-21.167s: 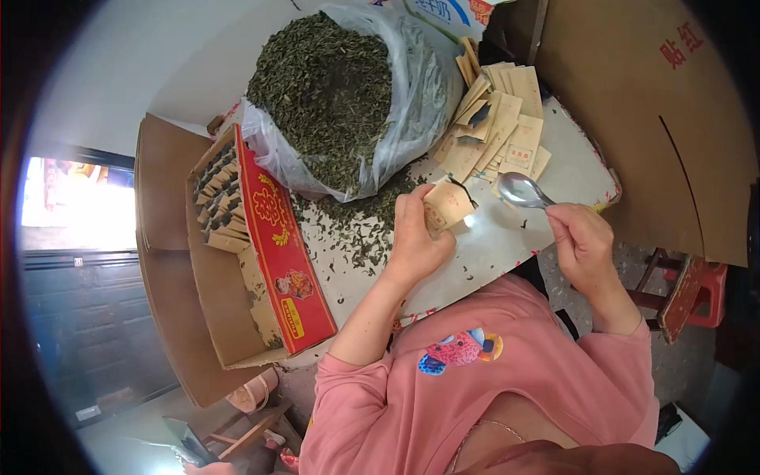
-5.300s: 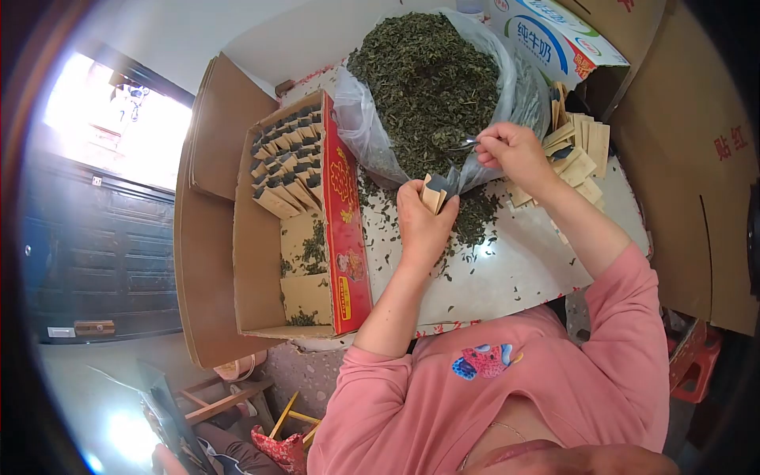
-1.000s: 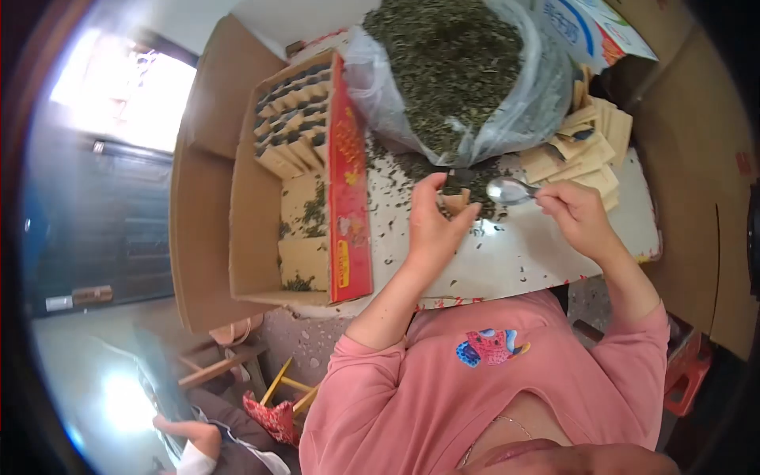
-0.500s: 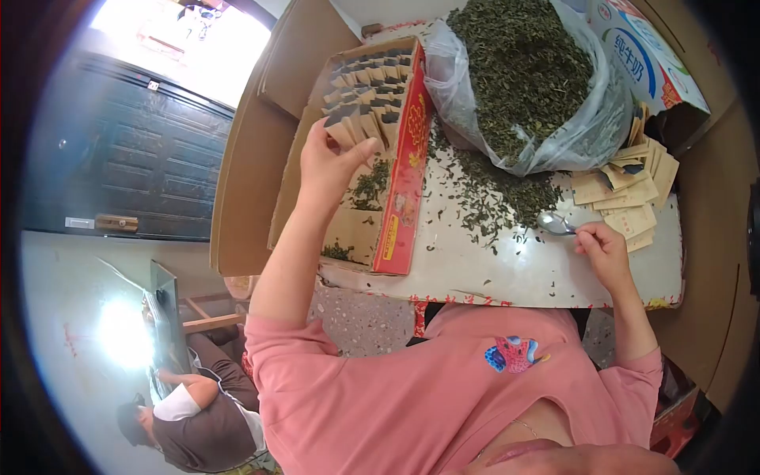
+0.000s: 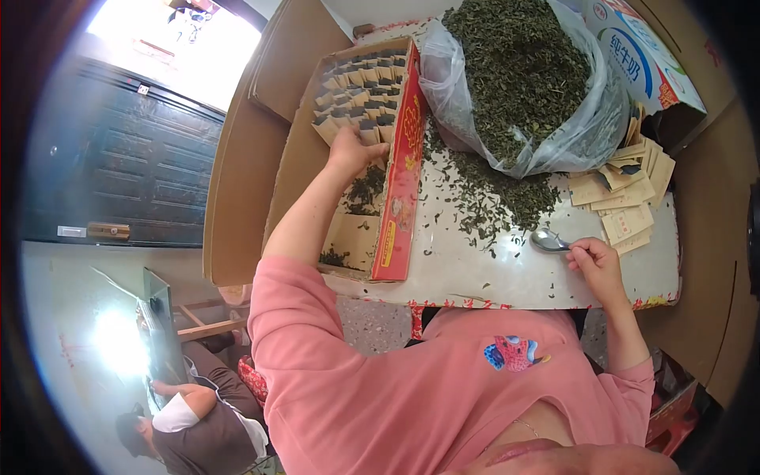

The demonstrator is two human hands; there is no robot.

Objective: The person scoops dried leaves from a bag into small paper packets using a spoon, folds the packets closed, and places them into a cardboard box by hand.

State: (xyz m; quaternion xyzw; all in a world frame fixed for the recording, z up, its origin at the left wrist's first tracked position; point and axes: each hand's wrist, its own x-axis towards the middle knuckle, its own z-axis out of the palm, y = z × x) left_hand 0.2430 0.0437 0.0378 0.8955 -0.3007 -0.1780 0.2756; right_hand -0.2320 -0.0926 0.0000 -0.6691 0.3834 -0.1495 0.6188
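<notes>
My left hand (image 5: pixel 354 153) is inside a long red cardboard box (image 5: pixel 401 170), with thumb and fingers spread against the nearest row of small paper packets (image 5: pixel 362 101). The packets stand upright in rows with dark tops; some fingertips are hidden behind the hand. My right hand (image 5: pixel 597 269) grips the handle of a metal spoon (image 5: pixel 548 241), whose bowl rests over the table by loose dried leaves (image 5: pixel 518 202). A clear plastic bag (image 5: pixel 447 67) full of dark dried leaves stands at the back. To the right lies a pile of flat paper packets (image 5: pixel 628 224).
A white and blue milk carton box (image 5: pixel 633 59) stands at the back right. Cardboard walls (image 5: pixel 237 174) flank the white table (image 5: pixel 467 277) on both sides. At the lower left another person (image 5: pixel 210 423) sits by a bright light. Leaf scraps lie in the red box's near end.
My left hand has moved away from me and slightly right, and its packets now sit against the rows. My right hand and the spoon have shifted slightly toward me and left.
</notes>
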